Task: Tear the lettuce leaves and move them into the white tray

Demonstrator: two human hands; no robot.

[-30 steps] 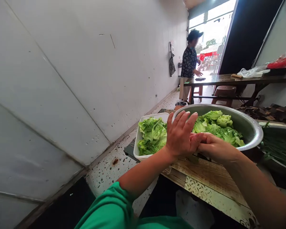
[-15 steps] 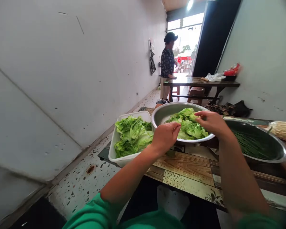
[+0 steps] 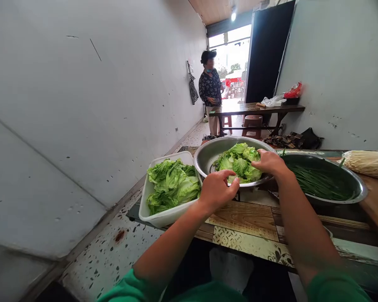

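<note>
Bowl (image 3: 204,159) roomy leftward; right hand (image 3: 269,162) at lettuce (image 3: 238,166), grip unclear; left hand (image 3: 219,191), fingers apart, by near rim.

I'm standing in an eatery, likely: lettuce (image 3: 239,165) is lying in a steel bowl (image 3: 203,161), stools (image 3: 253,122) are standing at a long table (image 3: 239,108).

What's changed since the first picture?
The right hand has parted from the left hand and reached forward and right to the lettuce in the metal bowl; its grip is unclear. The left hand has lowered beside the bowl's near rim. The co-worker has turned toward the camera. Bowl and white tub stayed put.
</note>
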